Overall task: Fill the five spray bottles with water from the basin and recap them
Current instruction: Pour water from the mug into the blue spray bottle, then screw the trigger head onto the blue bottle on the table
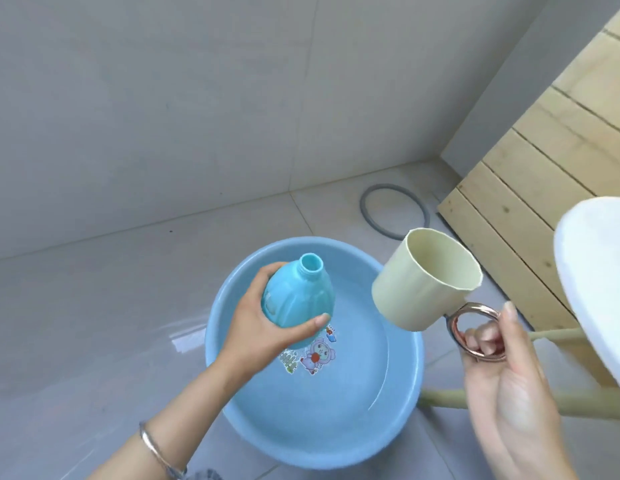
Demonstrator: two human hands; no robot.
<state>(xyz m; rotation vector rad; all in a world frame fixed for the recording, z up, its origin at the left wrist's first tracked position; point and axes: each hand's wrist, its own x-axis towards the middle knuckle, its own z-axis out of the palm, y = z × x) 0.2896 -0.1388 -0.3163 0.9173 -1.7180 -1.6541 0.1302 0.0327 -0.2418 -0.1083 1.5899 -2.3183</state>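
My left hand (267, 323) grips a light blue spray bottle (298, 296) with no cap, held tilted above the blue basin (402, 403), its open neck pointing up and away. My right hand (502, 372) holds a cream cup (422, 285) by its metal ring handle, to the right of the bottle and above the basin's right rim. The cup's mouth faces up and to the right, and its inside looks empty. Clear water lies in the basin over a cartoon sticker (310, 351) on its bottom. No caps or other bottles are in view.
The basin stands on a grey tiled floor beside a grey wall. A grey ring (370, 220) lies on the floor behind it. A slatted wooden panel (544, 161) rises at the right. A white rounded object (599, 271) and pale green tubes (578, 403) fill the right edge.
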